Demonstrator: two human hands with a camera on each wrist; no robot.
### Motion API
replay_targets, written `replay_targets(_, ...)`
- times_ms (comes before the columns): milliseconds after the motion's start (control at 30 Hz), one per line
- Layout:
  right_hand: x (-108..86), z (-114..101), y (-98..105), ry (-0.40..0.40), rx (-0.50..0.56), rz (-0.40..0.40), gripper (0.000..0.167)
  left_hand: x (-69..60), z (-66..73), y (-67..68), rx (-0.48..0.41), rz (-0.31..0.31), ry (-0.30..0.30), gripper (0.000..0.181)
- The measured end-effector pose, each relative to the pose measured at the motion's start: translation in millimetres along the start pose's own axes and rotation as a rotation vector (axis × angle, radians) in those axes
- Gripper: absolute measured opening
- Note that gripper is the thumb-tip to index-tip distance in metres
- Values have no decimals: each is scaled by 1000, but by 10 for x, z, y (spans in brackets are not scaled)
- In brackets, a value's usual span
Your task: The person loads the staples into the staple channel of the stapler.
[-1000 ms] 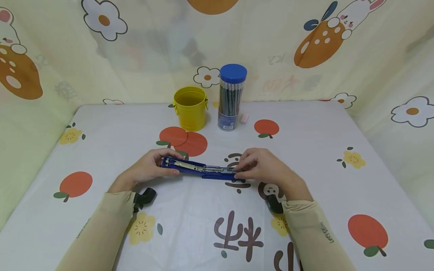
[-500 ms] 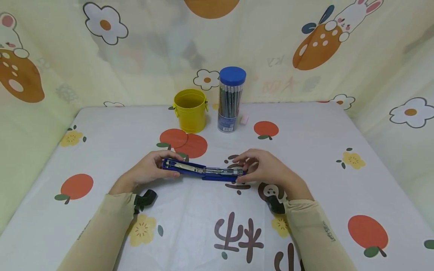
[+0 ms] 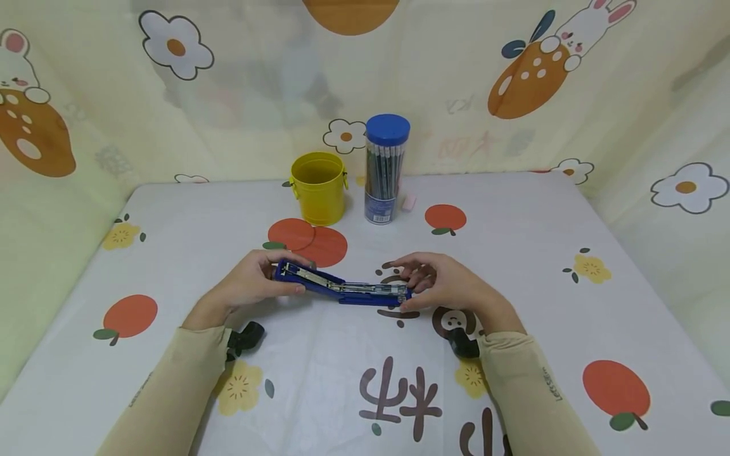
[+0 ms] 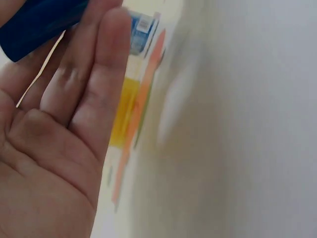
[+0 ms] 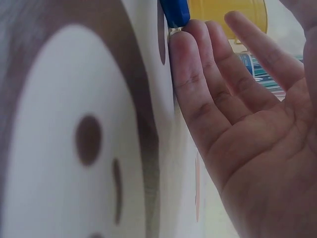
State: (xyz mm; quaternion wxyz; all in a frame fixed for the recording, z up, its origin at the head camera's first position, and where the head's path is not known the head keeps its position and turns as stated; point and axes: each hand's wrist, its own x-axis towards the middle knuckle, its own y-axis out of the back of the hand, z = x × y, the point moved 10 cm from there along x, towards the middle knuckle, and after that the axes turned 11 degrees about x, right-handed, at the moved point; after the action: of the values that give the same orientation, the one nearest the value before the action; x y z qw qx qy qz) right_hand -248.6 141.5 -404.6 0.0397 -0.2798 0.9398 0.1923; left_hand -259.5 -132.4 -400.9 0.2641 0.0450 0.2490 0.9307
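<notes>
A blue stapler (image 3: 371, 299) lies opened out at mid-table, its metal inner parts facing up and its left part slightly raised. The left hand (image 3: 251, 283) grips its left end between thumb and fingers; the left wrist view shows the blue body (image 4: 42, 25) in that hand (image 4: 59, 119). At the stapler's right end is the right hand (image 3: 450, 285), thumb touching the end and index finger extended away above it. In the right wrist view the fingertips of this hand (image 5: 247, 109) are beside the blue end (image 5: 176, 11).
Behind the stapler stand a yellow bucket (image 3: 319, 199) and a clear tube of pencils (image 3: 383, 174) with a blue lid. A small pink eraser (image 3: 409, 202) lies right of the tube. A patterned curtain (image 3: 245, 95) hangs behind the table.
The right hand's index finger and thumb have parted from their pinch on the stapler's right end. The left hand keeps its grip, and the left part is tilted slightly more.
</notes>
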Motion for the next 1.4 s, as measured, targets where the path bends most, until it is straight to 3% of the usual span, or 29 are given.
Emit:
replay_targets(300,7,-12,39,39,44,-15,82,14,409,-35,-22,63,-121,46)
replay_targets(467,13,-25,9,62,81,-34,84,44,505,-102,13,120,-117,47)
replay_targets(600,6,-8,11,51,83,-31,88,134,601,-222,63,132,-111,50)
replay_targets(800,7,35,40,35,120,-27,93,333,825,-499,168,90,-193,47)
replay_targets(1033,-13,20,33,38,175,-44,96,468,856,-730,260,59,-207,45)
replay_targets(1400,-70,-28,129,79,176,-35,98,514,794,-840,269,60,-166,43)
